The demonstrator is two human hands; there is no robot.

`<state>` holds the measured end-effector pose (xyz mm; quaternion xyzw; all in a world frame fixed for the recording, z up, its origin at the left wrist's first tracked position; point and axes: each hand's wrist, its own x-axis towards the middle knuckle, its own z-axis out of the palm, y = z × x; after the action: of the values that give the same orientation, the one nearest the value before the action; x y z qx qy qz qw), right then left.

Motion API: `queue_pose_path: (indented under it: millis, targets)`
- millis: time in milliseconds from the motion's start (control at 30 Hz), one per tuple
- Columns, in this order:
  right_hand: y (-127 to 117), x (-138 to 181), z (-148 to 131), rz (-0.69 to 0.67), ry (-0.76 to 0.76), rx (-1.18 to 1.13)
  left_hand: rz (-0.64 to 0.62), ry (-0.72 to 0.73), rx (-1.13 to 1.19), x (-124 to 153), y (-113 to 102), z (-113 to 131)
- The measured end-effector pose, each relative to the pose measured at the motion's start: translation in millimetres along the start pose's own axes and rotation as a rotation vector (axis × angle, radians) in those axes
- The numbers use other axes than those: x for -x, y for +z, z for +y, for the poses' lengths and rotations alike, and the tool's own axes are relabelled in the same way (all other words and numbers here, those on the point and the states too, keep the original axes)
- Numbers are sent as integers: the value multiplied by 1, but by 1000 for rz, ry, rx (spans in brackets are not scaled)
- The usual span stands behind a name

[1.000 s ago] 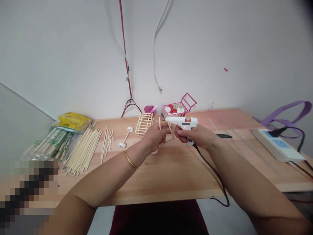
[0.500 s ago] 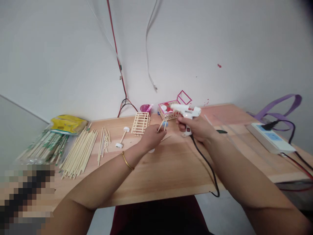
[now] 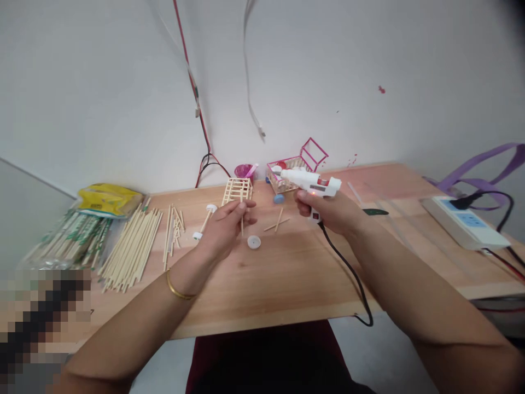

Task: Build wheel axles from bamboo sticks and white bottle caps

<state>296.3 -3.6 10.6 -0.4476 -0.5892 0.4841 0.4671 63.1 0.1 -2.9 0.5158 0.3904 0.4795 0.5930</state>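
Observation:
My left hand (image 3: 225,226) is closed in a pinch on a thin wooden stick (image 3: 242,221), held upright over the wooden table (image 3: 287,273). Just right of it a small white wheel (image 3: 254,242) lies flat on the table. My right hand (image 3: 333,210) grips a white glue gun (image 3: 310,183), nozzle pointing left, its black cord (image 3: 348,268) trailing over the front edge. Two loose sticks (image 3: 278,222) lie crossed between my hands. A stick ladder frame (image 3: 237,190) lies behind my left hand.
A pile of long sticks (image 3: 133,246), wrapped stick packs (image 3: 61,243) and a yellow packet (image 3: 107,200) lie at the left. A stick axle with white wheels (image 3: 204,221), a blue cap (image 3: 279,198), a pink basket (image 3: 296,171), a pink cup (image 3: 243,171) and a power strip (image 3: 465,221) are also here.
My left hand has moved left and down, away from the glue gun, still pinching one stick. The white wheel and the crossed sticks now lie uncovered. The right hand stayed up with the gun.

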Motion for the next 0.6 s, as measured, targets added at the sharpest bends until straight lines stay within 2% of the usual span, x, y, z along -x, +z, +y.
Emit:
queue_pose_path:
  millis: [133,367,600]
  targets:
    - [0,8,-2,-213,135,266,118,75,-128,15,-21,-5]
    - [-2,6,-1,-487,259,408,101,170,-460,19,-29,-15]
    - [1,0,3,-612,331,496,97,361,-767,26,-30,-17]
